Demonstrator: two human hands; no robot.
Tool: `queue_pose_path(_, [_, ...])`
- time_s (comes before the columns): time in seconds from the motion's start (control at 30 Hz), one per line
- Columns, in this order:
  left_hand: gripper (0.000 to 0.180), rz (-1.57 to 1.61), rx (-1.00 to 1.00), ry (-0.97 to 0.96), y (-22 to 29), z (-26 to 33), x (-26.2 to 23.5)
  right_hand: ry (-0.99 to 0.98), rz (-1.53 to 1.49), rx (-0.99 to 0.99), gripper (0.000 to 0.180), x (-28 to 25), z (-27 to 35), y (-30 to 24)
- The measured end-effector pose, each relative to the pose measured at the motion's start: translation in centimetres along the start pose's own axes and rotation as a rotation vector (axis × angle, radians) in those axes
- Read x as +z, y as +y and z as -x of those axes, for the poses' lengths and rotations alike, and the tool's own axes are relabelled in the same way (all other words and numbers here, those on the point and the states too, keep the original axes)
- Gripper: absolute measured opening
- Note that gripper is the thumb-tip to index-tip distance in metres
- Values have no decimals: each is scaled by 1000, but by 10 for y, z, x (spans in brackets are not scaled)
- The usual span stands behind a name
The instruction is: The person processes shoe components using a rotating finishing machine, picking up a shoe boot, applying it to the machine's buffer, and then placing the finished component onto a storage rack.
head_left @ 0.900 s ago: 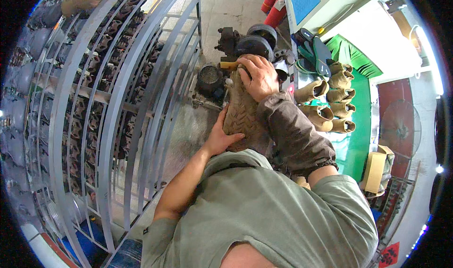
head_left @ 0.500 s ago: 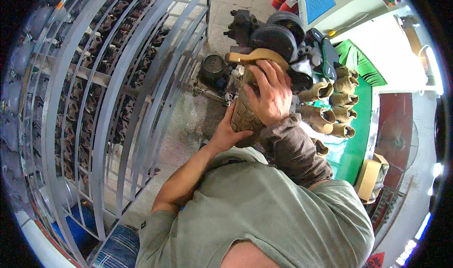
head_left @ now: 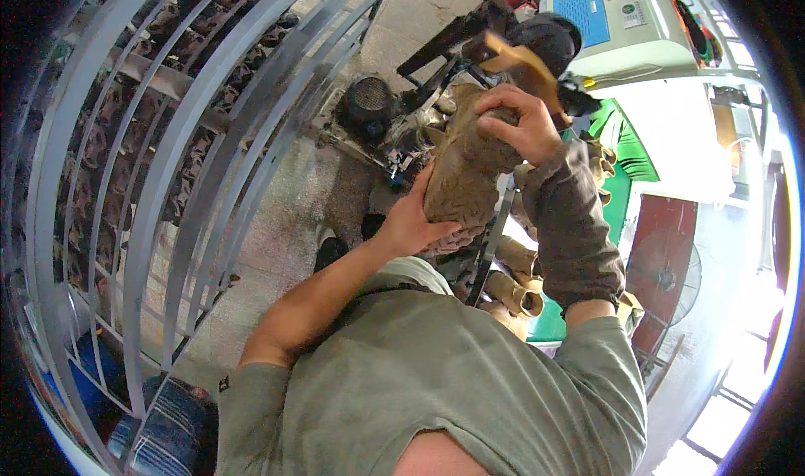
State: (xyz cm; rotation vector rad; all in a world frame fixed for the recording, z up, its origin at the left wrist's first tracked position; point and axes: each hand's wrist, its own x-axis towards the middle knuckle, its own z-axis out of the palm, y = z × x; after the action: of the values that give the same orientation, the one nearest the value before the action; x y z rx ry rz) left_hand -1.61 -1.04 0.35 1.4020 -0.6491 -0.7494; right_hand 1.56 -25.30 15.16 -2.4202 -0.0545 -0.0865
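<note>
A tan boot (head_left: pixel 470 174) with a treaded sole is held tilted in front of my chest, its sole turned up toward me. My left hand (head_left: pixel 411 220) is closed around its lower end, thumb lying across the sole. On the boot's upper end my right hand (head_left: pixel 527 124) is closed, fingers curled over the edge. Just beyond the right hand is a machine with a tan belt (head_left: pixel 532 67) and a dark round wheel (head_left: pixel 547 38). Whether the boot touches the belt I cannot tell.
A grey metal rack (head_left: pixel 138 191) loaded with dark pieces fills the left side. A motor (head_left: pixel 371 103) sits on the floor between rack and machine. Several tan boots (head_left: pixel 511 287) stand on a green surface (head_left: pixel 549 321) to the right. Far right is a beige cabinet (head_left: pixel 654 36) with a blue panel.
The view has turned. The boot now shows more of its sole and side. My right hand has shifted from lying flat on the boot to gripping its upper end.
</note>
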Motion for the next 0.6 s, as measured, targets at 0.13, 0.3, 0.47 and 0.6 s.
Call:
queue_pose_path(0.13, [108,-48,-57,-18,-5,1,-2,-63,-43,27,22,7,0,-5])
queue_pose_path(0.3, [108,19,-47,-27,-14,0,-6,43,51,42,17,15,8,-14])
queue_pose_path(0.47, [104,128,15,-45,-21,3,-7,177,179,-66,18,28,19,-25])
queue_pose_path(0.6, [104,84,129,-50,-28,6,-11,248,254,-79,18,39,33,-53])
